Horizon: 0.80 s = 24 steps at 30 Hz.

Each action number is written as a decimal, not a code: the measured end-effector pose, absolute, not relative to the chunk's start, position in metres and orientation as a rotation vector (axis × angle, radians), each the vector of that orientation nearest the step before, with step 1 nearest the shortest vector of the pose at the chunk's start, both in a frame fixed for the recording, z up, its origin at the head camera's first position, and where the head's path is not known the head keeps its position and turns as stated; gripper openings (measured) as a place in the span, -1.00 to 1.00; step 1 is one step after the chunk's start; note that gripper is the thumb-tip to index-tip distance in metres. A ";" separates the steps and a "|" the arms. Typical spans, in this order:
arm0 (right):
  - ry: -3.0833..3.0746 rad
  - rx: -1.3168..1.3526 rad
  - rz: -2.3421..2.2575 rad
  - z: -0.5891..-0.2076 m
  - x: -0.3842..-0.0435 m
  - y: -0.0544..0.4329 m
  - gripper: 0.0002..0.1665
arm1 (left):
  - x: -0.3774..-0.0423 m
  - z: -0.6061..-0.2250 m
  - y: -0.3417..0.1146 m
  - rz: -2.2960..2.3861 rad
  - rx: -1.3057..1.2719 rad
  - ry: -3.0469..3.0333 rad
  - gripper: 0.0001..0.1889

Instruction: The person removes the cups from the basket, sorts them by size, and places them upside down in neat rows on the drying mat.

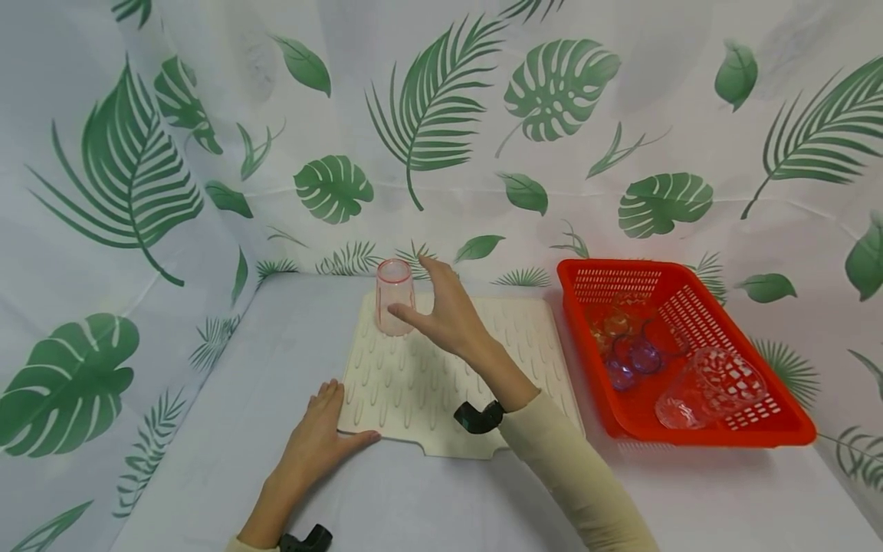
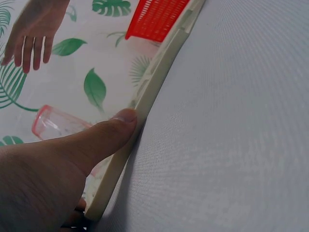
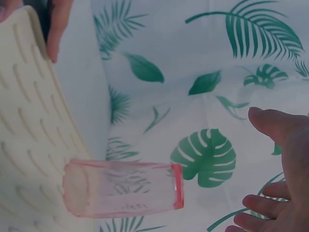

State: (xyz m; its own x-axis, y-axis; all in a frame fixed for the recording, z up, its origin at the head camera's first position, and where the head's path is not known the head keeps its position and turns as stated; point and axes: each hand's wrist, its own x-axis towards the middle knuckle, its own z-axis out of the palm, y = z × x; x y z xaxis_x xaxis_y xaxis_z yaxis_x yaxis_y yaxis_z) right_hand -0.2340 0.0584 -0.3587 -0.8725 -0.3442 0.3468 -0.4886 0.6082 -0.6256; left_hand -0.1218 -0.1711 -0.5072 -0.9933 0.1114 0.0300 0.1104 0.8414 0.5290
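One pink glass [image 1: 395,294] is standing on one mat [image 1: 428,399], just left of the right hand [image 1: 448,314], one red basket [image 1: 710,437] lying to its right; that hand is hovering, thumb and fingers parted; the left hand [image 1: 313,437] is resting, uncurled, against the mat's corner

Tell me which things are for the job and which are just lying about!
For the job, it seems:
pinkish glass, near the right hand
pale mat, touching the left hand
probably red basket with glassware

Just there:
leafy backdrop
black wrist devices
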 end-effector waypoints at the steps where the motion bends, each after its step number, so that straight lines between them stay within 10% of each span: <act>1: -2.638 0.698 1.108 -0.359 -0.231 0.060 0.06 | -0.122 -0.507 -0.171 0.863 0.179 3.011 0.20; 24: -2.552 0.636 0.990 -0.345 -0.168 0.116 -0.08 | -0.121 -0.509 -0.171 0.869 0.170 3.019 0.19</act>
